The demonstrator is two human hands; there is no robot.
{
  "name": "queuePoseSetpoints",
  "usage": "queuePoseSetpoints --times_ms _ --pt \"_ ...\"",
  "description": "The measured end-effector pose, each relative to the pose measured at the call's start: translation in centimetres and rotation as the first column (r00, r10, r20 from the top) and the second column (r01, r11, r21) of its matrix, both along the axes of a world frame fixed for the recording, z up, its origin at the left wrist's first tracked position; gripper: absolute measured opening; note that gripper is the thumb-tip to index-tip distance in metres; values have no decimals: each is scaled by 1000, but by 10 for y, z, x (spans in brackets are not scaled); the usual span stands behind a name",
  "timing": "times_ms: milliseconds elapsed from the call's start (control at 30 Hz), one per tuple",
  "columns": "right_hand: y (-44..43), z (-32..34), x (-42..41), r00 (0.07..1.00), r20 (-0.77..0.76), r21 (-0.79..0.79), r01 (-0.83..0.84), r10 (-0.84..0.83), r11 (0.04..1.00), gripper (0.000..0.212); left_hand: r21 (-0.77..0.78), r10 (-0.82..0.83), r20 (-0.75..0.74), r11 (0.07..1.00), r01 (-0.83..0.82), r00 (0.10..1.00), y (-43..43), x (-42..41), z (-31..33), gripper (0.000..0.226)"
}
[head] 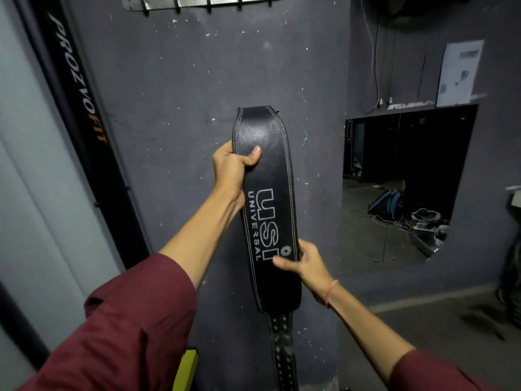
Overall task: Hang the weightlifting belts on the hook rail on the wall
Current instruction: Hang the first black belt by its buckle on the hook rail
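Note:
A black leather weightlifting belt [270, 176] with white "USI UNIVERSAL" lettering is held upright in front of the dark grey wall. My left hand [231, 167] grips its left edge near the top, thumb on the front face. My right hand [306, 262] grips its right edge lower down. The narrow perforated strap end [283, 351] hangs below toward the floor. High above, at the top edge of the view, the metal hook rail [203, 1] is fixed to the wall with several black hooks, all bare.
A black frame bar marked "PROZVOFIT" [81, 114] slants down the left side. A mirror [400, 187] is set in the wall to the right, a paper sheet [458, 71] and cables above it. A yellow object [187, 368] sits low by my left sleeve.

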State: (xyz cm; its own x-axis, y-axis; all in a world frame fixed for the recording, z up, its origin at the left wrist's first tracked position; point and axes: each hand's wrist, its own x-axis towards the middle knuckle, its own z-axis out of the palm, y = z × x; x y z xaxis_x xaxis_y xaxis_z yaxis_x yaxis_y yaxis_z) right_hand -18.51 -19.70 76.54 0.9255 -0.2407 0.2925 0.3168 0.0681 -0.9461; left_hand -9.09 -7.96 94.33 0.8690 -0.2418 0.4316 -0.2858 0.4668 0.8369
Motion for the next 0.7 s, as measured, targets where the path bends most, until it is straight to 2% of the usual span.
queuePoseSetpoints --times_ms 100,267,367,467,533,633,700 --pt "1 -7 -6 998 -50 -32 46 -47 998 30 -18 -4 1 1000 4 1000 -2 -2 -2 23" --pt "1 109 11 960 245 53 129 -138 990 35 10 -24 63 1000 24 998 -9 -11 -14 19" --pt "-6 160 21 944 285 23 164 -164 986 36 6 -45 76 999 45 996 -12 -17 -18 20" --pt "-6 160 18 949 289 -14 136 -126 991 36 31 -62 83 998 60 995 -8 -14 -11 20" --pt "-4 150 14 947 312 -50 92 -72 994 38 113 -32 40 993 27 999 -6 -8 2 35" --pt "-1 138 9 942 335 -85 35 -5 996 41 217 -54 -144 973 85 988 -1 4 27 59" --pt "-3 130 6 946 325 -105 36 0 994 40 178 -65 -226 978 107 972 2 8 34 51"
